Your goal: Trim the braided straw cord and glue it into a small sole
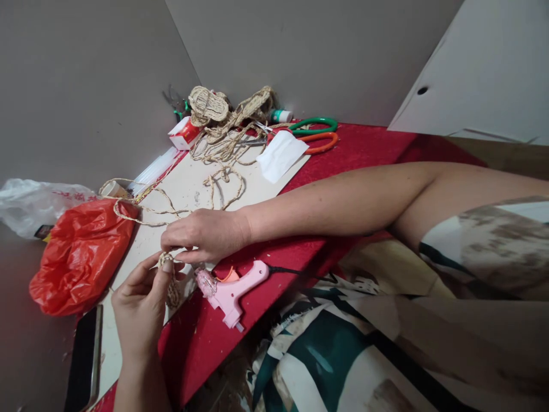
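Observation:
My left hand (139, 306) pinches a small coiled piece of braided jute rope (171, 286) between thumb and fingers above the pale work board (189, 183). My right hand (203, 234) is closed over the same rope just above the coil, its forearm lying across the red table. The loose braid (223, 177) runs away from my hands over the board to a heap of jute at the back. A pink glue gun (231, 286) lies on the red cloth right beside my hands, its black cord trailing right.
A red plastic bag (79, 254) and a clear bag (34, 203) sit at the left. A black phone (86, 360) lies near the front edge. Woven jute pieces (210, 106), a red-white box (184, 133), green and orange scissors (315, 134) and white paper (281, 154) crowd the back.

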Tool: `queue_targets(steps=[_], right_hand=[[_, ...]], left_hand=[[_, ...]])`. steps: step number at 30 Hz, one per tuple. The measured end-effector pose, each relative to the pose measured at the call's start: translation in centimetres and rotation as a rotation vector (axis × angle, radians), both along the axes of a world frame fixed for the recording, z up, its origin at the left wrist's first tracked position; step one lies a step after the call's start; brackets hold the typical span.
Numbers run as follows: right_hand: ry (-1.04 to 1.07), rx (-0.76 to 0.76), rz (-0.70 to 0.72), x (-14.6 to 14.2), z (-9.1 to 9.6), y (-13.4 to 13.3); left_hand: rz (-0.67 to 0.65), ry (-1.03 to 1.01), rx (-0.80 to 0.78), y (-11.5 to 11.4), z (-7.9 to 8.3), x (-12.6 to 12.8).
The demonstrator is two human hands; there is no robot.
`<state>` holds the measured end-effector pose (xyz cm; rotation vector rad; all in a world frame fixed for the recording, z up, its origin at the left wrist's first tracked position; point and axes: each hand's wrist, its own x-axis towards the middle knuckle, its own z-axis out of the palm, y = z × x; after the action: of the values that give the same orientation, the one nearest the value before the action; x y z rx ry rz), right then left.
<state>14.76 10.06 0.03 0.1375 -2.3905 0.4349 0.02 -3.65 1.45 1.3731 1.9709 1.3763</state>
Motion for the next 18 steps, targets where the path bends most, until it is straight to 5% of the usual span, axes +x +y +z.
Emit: queue_targets(steps=[8, 14, 18], right_hand=[[-0.008, 0.047, -0.044, -0.1, -0.2, 0.5], [0.033, 0.133, -0.111, 1.4, 1.7, 0.4], [-0.196, 0.128, -0.098, 3.8, 2.1, -1.3]], left_hand=[[0.046, -0.068, 0.057, 0.5, -0.4, -0.2], [0.100, -0.294, 0.164, 1.0, -0.3, -1.6], [0.165, -0.408, 0.222, 1.1, -0.1, -2.2]])
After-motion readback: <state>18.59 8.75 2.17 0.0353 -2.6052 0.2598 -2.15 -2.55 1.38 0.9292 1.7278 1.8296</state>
